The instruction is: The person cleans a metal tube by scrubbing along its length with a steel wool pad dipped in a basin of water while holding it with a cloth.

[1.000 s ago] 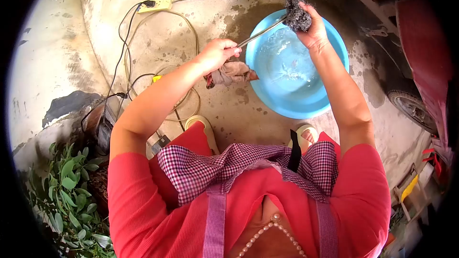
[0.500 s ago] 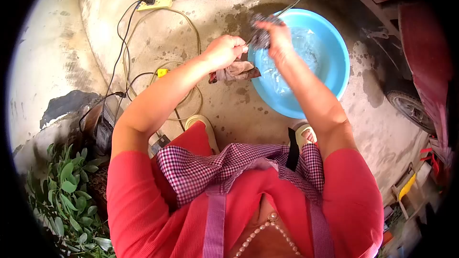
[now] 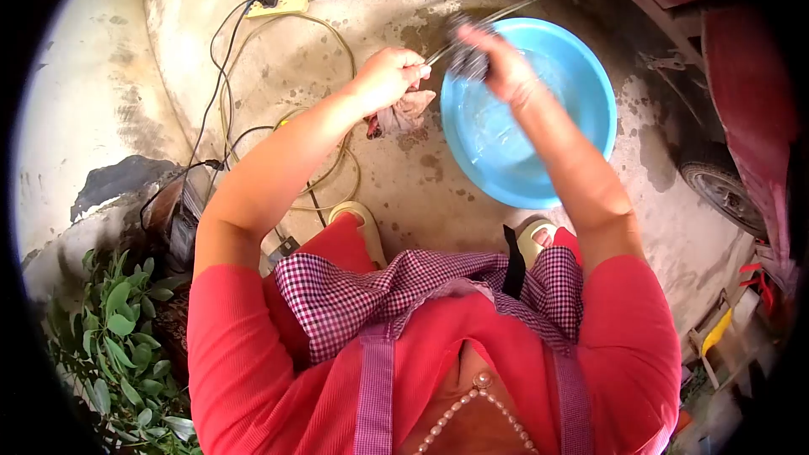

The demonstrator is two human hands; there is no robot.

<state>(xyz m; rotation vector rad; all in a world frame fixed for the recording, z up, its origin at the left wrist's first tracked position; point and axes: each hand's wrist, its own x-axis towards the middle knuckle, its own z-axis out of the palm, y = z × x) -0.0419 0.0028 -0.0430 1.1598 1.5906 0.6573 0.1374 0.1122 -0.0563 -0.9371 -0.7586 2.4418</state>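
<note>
Left hand (image 3: 392, 80) is pinching what is appearing to be a slender cable (image 3: 512, 8) between thumb and fingers; a crumpled cloth (image 3: 410, 111) is hanging just below, apparently in the same grasp. Right hand (image 3: 505, 65) is holding a dark scouring pad (image 3: 468, 61) on or against the cable; blur is preventing a firmer reading. The cable is slanting past the upper-left rim of a blue basin (image 3: 529, 196), which is containing water (image 3: 489, 135). Beyond, it is seemingly joining a dark line running to a yellow power strip (image 3: 289, 2), where a plug (image 3: 268, 1) is sitting. Principal hazard, as judged: moisture and abrasion are risking shock, should that line be carrying current. Secondary: a loosening left pinch is risking the cable's dropping into the water
</note>
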